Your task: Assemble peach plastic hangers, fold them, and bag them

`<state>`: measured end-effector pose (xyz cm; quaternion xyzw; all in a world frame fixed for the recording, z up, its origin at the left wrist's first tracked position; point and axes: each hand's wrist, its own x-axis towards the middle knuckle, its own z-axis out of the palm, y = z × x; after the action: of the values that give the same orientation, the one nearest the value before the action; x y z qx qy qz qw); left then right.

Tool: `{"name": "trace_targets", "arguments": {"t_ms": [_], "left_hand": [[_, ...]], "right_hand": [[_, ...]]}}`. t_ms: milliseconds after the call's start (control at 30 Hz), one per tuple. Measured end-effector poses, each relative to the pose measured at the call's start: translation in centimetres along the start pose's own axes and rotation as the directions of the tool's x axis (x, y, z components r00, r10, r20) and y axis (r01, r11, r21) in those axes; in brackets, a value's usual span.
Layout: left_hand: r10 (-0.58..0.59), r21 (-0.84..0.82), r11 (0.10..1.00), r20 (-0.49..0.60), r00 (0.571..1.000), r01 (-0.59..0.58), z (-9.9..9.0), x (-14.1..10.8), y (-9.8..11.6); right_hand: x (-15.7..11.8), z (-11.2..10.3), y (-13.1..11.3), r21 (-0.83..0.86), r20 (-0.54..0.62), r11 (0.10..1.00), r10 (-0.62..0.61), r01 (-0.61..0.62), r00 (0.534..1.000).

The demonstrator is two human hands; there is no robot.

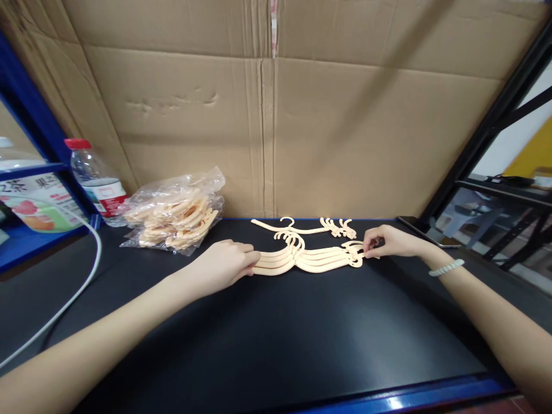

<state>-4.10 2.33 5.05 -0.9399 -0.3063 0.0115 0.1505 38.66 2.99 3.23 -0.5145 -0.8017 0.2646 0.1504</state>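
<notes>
Several cream-coloured clothes hangers point(321, 260) lie fanned in a row on the black tabletop point(302, 333), their hooks pointing away from me. My left hand point(228, 263) is closed around their left ends, which it hides. At the right end, my right hand point(382, 241) pinches a small cream plastic piece point(356, 252), partly hidden by the fingertips. Whether this piece is joined to the hangers I cannot tell. Just behind lies a single hanger point(276, 228), with a small cluster of curved cream pieces point(338, 227) by its right end.
A clear plastic bag point(176, 210) of cream hangers or parts sits back left, beside a red-capped bottle point(99, 181). A white cable point(88, 276) crosses the left side. Cardboard point(345, 126) walls the back. A dark flat phone-like object point(426, 231) lies at right.
</notes>
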Motion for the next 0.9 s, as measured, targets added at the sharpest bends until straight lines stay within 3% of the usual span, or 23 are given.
{"name": "trace_targets", "arguments": {"t_ms": [367, 567, 733, 900], "left_hand": [[-0.018, 0.043, 0.999, -0.031, 0.999, 0.019, 0.4, 0.1, -0.4], [-0.064, 0.102, 0.992, -0.109, 0.992, 0.076, 1.1, 0.0, -0.1], [-0.101, 0.067, 0.991, -0.17, 0.98, 0.114, 1.4, 0.3, 0.9], [-0.04, -0.013, 0.999, -0.229, 0.973, 0.038, 1.5, 0.4, 1.9]], "right_hand": [[0.3, 0.3, 0.1, -0.03, -0.038, 1.0, -0.011, 0.01, 0.999], [0.2, 0.2, 0.0, -0.125, -0.112, 0.992, -0.014, 0.0, 0.994], [0.0, 0.1, -0.3, -0.083, -0.094, 0.996, 0.0, -0.007, 0.996], [0.1, 0.2, -0.8, -0.089, -0.15, 0.996, -0.007, -0.007, 0.989]]}}
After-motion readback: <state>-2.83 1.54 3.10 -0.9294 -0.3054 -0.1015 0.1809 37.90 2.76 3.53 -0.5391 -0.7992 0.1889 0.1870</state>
